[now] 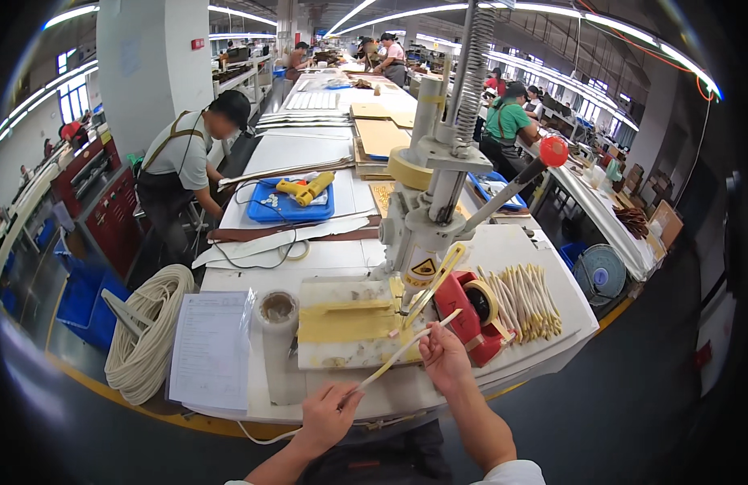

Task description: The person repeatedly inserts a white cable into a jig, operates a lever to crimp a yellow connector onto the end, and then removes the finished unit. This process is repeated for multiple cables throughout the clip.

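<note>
A cream-white cord (pixel 392 361) runs slantwise between my two hands. My left hand (pixel 328 416) is closed round its lower stretch near the table's front edge, and a tail of it hangs off below that hand. Close to the cord's upper end, my right hand (pixel 446 360) pinches it; the yellowish tip sticks out beyond the fingers, before the hand press (pixel 422 210). A red tape dispenser (pixel 491 346) with a yellow tape roll stands just right of that tip. Further right lies a row of short cord pieces (pixel 523 303) with yellow ends.
The press has a lever with a red ball (pixel 553 150) reaching to the right. A large cord coil (pixel 147 339) hangs at the left beside a printed sheet (pixel 210 347). A blue tray (pixel 290 202) holds a yellow tool. A co-worker (pixel 192 153) bends over the table's left side.
</note>
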Tool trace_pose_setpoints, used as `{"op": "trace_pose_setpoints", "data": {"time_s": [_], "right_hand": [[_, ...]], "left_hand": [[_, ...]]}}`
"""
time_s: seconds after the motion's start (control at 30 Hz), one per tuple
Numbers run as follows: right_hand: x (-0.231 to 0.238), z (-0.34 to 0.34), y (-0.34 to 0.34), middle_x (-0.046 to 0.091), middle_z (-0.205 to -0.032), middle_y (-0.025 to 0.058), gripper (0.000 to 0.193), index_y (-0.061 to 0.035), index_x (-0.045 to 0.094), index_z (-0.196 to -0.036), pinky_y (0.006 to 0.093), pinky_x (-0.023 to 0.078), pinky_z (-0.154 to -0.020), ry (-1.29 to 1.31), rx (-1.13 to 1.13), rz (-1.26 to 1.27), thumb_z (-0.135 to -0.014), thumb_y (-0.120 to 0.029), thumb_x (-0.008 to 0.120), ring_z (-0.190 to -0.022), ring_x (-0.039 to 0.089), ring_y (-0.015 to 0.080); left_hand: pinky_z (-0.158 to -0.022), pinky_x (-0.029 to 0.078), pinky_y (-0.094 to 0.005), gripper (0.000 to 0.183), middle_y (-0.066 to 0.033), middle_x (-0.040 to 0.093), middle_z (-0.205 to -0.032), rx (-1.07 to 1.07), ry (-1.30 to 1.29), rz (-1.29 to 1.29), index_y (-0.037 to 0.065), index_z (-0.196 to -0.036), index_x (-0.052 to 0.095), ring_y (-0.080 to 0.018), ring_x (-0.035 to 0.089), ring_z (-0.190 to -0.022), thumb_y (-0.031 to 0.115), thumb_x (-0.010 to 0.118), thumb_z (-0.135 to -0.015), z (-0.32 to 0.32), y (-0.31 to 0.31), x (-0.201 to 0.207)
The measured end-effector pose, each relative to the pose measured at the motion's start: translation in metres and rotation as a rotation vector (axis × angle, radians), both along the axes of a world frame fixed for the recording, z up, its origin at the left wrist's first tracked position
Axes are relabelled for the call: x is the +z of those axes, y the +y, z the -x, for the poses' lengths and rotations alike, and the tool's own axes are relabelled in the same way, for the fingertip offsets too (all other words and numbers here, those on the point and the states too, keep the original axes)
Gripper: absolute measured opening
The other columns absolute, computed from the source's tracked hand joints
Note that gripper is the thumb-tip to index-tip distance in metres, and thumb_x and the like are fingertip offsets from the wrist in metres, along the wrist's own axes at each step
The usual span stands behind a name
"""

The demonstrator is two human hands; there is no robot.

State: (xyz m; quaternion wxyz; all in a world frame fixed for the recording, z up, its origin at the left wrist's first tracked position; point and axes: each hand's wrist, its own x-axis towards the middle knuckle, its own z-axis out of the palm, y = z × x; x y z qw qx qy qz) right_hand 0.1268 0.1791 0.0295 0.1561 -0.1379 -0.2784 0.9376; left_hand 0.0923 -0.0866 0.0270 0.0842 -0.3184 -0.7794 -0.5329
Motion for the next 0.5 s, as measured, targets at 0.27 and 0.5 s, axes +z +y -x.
{"op": "trace_pose_setpoints", "data": {"time_s": [0.27, 0.5], "right_hand": [[0.006, 0.006, -0.001, 0.07, -0.085, 0.0054, 0.019, -0.0015, 0.066, -0.105, 0.0258, 0.062, -0.072, -0.165, -0.056, 0.02, -0.102, -0.021, 0.066, -0.079, 0.073, 0.0153], [0.009, 0.028, 0.0, 0.071, -0.085, 0.0048, 0.021, 0.0033, 0.07, -0.11, 0.0265, 0.06, -0.066, -0.395, -0.1, -0.828, -0.099, -0.015, 0.07, -0.071, 0.07, 0.011]], "left_hand": [[-0.056, 0.053, -0.0298, 0.019, -0.011, 0.066, -0.091, 0.008, 0.029, -0.045, 0.002, -0.105, 0.075, -0.0189, 0.066, -0.063, 0.002, 0.079, -0.086, 0.0, -0.002, -0.009], [-0.055, 0.052, -0.0323, 0.016, -0.0108, 0.066, -0.089, 0.036, 0.129, 0.041, 0.003, -0.101, 0.074, -0.0214, 0.066, -0.065, 0.002, 0.078, -0.086, 0.001, -0.002, -0.017]]}}
